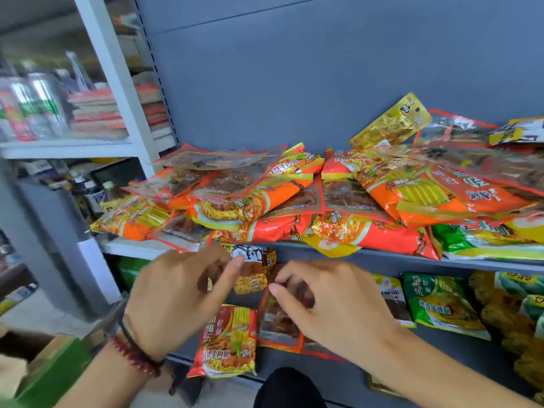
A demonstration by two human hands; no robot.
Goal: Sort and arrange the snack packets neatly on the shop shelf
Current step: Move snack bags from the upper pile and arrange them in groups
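A jumbled pile of orange noodle packets and clear red-edged snack packets (294,201) lies on the upper shelf (382,254). Below it, my right hand (332,298) curls its thumb and fingers round the top of a clear red-edged packet (279,322) that stands on the lower shelf. My left hand (182,290) hovers beside it with loosely bent fingers and holds nothing; its forefinger points toward a yellow corn-snack packet (253,279). An orange noodle packet (226,343) leans at the lower shelf's front, under my left hand.
Green packets (441,304) and yellow snack bags (506,313) fill the lower shelf to the right. A gold packet (391,125) leans on the grey back panel. A white rack (117,83) with bottles stands at left. A green box (53,375) sits bottom left.
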